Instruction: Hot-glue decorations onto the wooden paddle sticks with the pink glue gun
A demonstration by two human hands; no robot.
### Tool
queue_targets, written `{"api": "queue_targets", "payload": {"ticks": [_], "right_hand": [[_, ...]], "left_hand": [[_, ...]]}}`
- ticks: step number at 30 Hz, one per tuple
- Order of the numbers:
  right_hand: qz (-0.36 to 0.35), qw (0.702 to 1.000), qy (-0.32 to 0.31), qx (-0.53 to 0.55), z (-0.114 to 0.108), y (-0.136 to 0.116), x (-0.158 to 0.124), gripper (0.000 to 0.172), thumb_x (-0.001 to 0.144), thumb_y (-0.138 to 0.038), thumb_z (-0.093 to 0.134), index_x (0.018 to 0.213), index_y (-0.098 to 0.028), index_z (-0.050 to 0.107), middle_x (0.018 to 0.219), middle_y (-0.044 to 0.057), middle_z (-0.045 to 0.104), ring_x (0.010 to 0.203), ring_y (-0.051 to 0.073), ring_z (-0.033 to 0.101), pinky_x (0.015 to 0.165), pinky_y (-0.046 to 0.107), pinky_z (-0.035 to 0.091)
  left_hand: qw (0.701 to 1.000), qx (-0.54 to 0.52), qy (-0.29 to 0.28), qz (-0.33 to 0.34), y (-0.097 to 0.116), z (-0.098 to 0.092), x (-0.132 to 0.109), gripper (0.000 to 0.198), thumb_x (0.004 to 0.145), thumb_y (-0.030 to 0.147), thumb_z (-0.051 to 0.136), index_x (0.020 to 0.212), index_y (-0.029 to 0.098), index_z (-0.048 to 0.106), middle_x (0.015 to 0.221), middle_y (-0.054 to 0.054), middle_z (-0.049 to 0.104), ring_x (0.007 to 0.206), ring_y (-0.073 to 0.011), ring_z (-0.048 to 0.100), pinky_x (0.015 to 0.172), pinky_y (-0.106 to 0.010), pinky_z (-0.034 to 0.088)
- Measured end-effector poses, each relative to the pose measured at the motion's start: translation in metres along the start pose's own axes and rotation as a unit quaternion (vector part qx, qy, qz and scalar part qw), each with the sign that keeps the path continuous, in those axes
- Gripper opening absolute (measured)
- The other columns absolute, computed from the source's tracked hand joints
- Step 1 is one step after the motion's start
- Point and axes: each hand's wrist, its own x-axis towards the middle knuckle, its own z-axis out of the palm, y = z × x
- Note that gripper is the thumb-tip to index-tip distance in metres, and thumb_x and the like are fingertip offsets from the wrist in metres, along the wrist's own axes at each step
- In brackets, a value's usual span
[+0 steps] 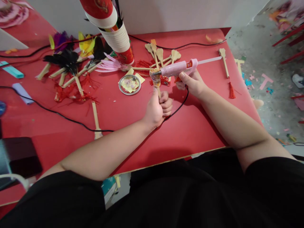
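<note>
My left hand [158, 106] is closed round the handle of a small wooden fan handle [156, 81], its wide head pointing away from me. In my right hand [191, 83] is a pink hot glue gun [175, 68], a glue stick [209, 60] jutting from its back. The gun's metal nozzle meets the wide head of the wooden piece, or lies just above it; I cannot tell which. Behind them lie several similar wooden handles [175, 56]. Left of my hands sits a round lid [130, 85] with yellowish scraps on it.
Finished-looking handles with black feathers [66, 61] and red tassels lie at the left. A stack of paper cups [118, 39] stands at the back. One tasselled handle [224, 63] rests far right. Black cords [54, 109] cross the red table [133, 139].
</note>
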Motion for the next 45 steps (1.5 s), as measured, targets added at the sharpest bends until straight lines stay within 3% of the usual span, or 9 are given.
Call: {"api": "queue_targets", "payload": {"ticks": [3,10,26,37,45], "right_hand": [[-0.008,1.000,-0.008,0.004,0.001,-0.001,0.000,0.073,0.087,-0.089,0.086,0.099,-0.027,0.048,0.079,-0.007,0.030,0.061,0.010,0.035,0.053,0.025,0.037],[-0.004,1.000,0.001,-0.001,0.000,0.000,0.001,0.074,0.085,-0.089,0.088,0.104,-0.027,0.052,0.081,-0.005,0.036,0.068,0.014,0.045,0.056,0.029,0.045],[-0.001,1.000,-0.012,-0.001,0.002,-0.005,0.001,0.072,0.087,-0.087,0.088,0.097,-0.027,0.050,0.078,-0.006,0.032,0.062,0.011,0.038,0.053,0.026,0.038],[0.012,1.000,-0.019,0.017,0.006,-0.009,0.003,0.068,0.090,-0.085,0.087,0.097,-0.027,0.053,0.071,-0.008,0.030,0.057,0.010,0.033,0.048,0.027,0.038],[0.023,0.999,-0.013,0.024,0.006,-0.010,0.003,0.073,0.085,-0.087,0.090,0.098,-0.027,0.050,0.072,-0.009,0.028,0.057,0.010,0.032,0.047,0.026,0.037]], "left_hand": [[1.000,0.003,-0.001,0.002,0.000,0.001,0.000,0.071,0.115,0.078,0.043,0.074,0.026,0.018,0.054,0.011,0.014,0.041,-0.0057,0.006,0.039,-0.017,0.008],[1.000,0.004,0.006,0.000,0.001,0.001,0.000,0.073,0.114,0.079,0.047,0.074,0.026,0.017,0.055,0.011,0.013,0.042,-0.0063,0.006,0.039,-0.017,0.007],[1.000,0.010,-0.006,0.007,0.000,-0.002,0.002,0.072,0.116,0.075,0.044,0.071,0.025,0.019,0.054,0.010,0.014,0.042,-0.0058,0.006,0.039,-0.016,0.010],[1.000,-0.004,-0.006,0.000,0.000,-0.002,0.002,0.065,0.123,0.064,0.026,0.071,0.025,0.019,0.053,0.009,0.014,0.040,-0.0061,0.006,0.038,-0.016,0.010],[1.000,-0.018,0.002,-0.007,0.001,-0.002,0.002,0.065,0.121,0.066,0.036,0.074,0.025,0.019,0.055,0.010,0.015,0.040,-0.0059,0.008,0.039,-0.016,0.010]]}}
